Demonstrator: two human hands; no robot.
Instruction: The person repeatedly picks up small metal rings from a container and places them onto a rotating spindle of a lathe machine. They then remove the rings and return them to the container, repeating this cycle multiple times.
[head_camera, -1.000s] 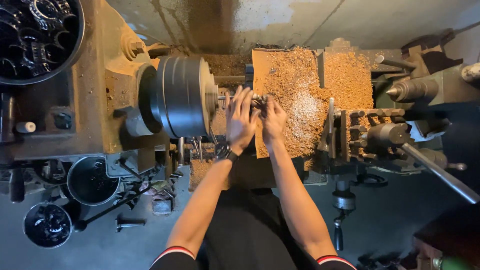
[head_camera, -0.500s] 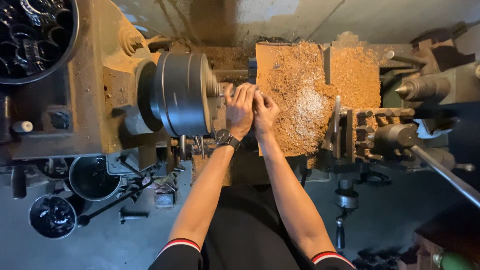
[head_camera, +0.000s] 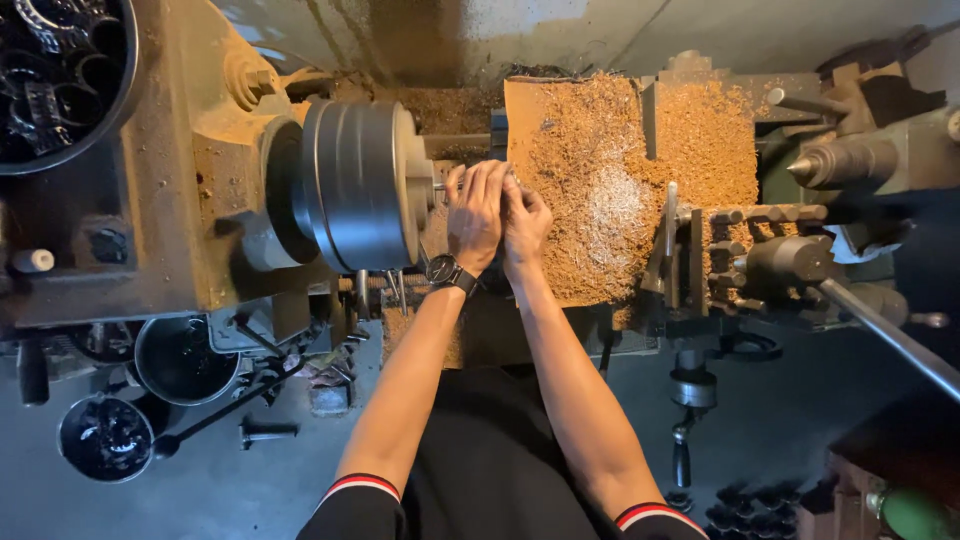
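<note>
Beside the chuck's face: both hands meet over the lathe bed.
Left hand: fingers curled together, next to the grey chuck; black wristwatch on the wrist.
Right hand: pressed against the left, fingers bent inward; whether anything is pinched, I cannot tell.
Shavings: heaped over the carriage, right of the hands.
Tailstock point: far right end, well apart.

One head-worn camera looks steeply down, close above the lathe chuck, its bed running rightward.

Grey lathe chuck, horizontal, workpiece apparently hidden.
</note>
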